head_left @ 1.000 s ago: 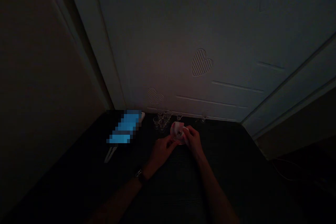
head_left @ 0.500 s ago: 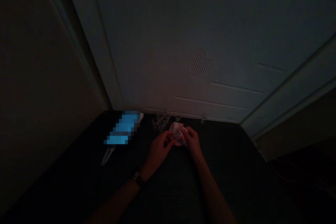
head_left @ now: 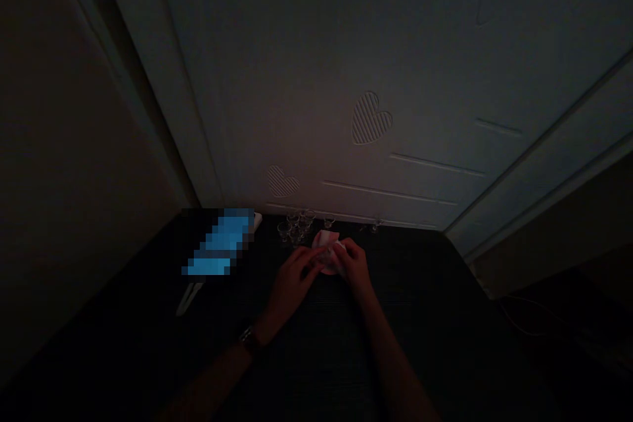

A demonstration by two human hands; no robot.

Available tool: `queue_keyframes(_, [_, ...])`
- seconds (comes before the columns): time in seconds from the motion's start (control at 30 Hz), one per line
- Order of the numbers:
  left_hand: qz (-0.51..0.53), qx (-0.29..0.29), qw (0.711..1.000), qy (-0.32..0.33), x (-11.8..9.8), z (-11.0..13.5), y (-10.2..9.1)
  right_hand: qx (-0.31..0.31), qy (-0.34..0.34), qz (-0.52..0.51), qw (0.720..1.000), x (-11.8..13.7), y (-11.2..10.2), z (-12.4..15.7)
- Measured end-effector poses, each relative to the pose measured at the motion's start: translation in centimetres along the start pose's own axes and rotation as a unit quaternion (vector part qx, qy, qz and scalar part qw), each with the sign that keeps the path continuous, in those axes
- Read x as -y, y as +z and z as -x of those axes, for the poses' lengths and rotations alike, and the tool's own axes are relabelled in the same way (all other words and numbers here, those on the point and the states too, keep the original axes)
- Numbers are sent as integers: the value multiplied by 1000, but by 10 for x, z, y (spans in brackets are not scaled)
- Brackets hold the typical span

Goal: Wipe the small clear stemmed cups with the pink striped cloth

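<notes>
Low in the middle of the head view, my two hands meet over a pink and white cloth (head_left: 327, 236). My right hand (head_left: 355, 264) is closed, its fingers pinching a bunched part of this cloth. My left hand (head_left: 294, 277), with a dark watch on the wrist, curls in from the other side. Its fingertips are closed on a small clear glass that is mostly covered by fingers and cloth. Just beyond my left hand stand several small clear glasses (head_left: 295, 227) in a cluster. A single glass (head_left: 329, 223) is behind the cloth.
A device with a lit blue screen (head_left: 220, 244), blurred by blocks, lies on the dark tabletop (head_left: 316, 356) at left. Another small clear piece (head_left: 376, 225) sits near the back edge. A pale panel (head_left: 277, 79) with raised hearts rises behind the table. The room is very dim.
The whole view has shifted slightly, so things sit a little further left. My left fingers have closed in over the glass and cloth, and the glass shows less than before.
</notes>
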State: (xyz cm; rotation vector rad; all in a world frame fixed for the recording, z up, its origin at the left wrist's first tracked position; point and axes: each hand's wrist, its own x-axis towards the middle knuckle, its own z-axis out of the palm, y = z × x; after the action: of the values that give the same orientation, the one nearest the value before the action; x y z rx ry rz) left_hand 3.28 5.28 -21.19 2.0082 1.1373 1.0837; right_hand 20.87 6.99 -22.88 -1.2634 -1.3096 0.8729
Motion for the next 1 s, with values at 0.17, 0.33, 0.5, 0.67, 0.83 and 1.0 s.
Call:
queue_keyframes(0.17, [9, 6, 1000, -3, -1, 0, 0, 1, -5, 11, 1000, -1, 0, 0])
queue_keyframes(0.33, [21, 15, 999, -29, 1, -1, 0, 1, -10, 18, 1000, 0, 0, 1])
queue_keyframes(0.5, [24, 31, 997, -65, -2, -2, -2, 4, -16, 21, 1000, 1, -1, 2])
queue_keyframes(0.67, [29, 24, 996, -78, -5, -2, -1, 4, -20, 28, 999, 1, -2, 2])
queue_keyframes(0.83, [32, 4, 997, -69, -1, -2, 1, 12, -28, 36, 999, 1, -1, 3])
queue_keyframes(1.0, [28, -9, 998, -54, 0, -1, 1, 15, -38, 43, 998, 1, 0, 3])
